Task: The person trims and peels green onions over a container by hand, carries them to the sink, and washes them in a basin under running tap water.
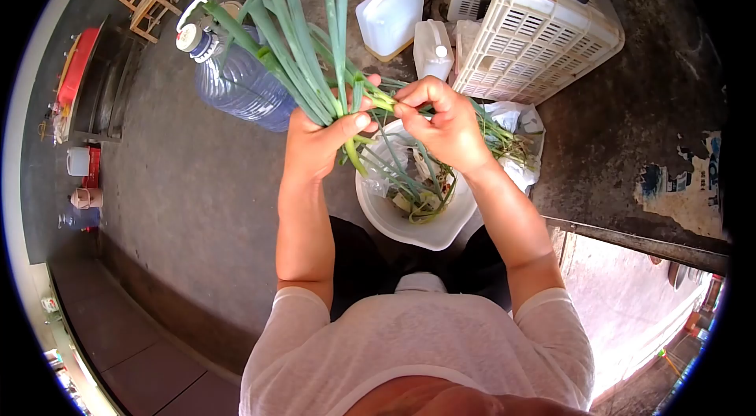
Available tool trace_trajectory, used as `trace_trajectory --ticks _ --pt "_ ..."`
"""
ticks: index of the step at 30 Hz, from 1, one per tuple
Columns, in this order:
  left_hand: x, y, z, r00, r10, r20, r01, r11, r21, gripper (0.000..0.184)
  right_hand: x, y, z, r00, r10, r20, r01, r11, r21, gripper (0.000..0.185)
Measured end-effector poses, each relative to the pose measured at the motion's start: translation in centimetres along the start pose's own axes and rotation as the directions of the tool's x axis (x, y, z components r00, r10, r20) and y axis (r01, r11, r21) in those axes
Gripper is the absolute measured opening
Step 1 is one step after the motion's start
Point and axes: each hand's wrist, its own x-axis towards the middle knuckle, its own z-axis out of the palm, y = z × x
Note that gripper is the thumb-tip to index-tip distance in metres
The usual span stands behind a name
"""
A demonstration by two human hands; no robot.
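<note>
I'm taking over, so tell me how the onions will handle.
Probably springy rather than limp: the onions mostly extend straight beyond the left hand. Likely light, being slim. They may crease, being long and gripped near one end.

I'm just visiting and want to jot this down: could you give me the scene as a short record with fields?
Left hand: the left hand grips green onions
Right hand: the right hand pinches a stalk beside the bunch
Below the hands: white basin with plant scraps inside
Left side: large clear bottle
Beyond: white jug
Right side: plastic crate
</note>
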Motion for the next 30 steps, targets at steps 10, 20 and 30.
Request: trace_trajectory --ticks 10,20,30 --pt "0.0 -0.4 0.5 0.997 0.06 -0.038 -0.061 0.998 -0.024 0.026 0.4 1.0 -0.1 0.984 0.162 -0.075 -0.129 0.934 0.333 0.008" --pt "-0.1 -0.6 0.3 0.989 0.145 0.029 -0.148 0.974 0.173 0.022 1.2 2.1 -1.0 0.952 0.304 0.037 -0.303 0.921 0.245 0.009" --pt "-0.1 1.8 -2.3 0.921 0.262 -0.287 -0.25 0.965 0.077 0.017 -2.4 4.9 -3.9 0.924 0.309 0.225 -0.236 0.924 -0.3 0.011"
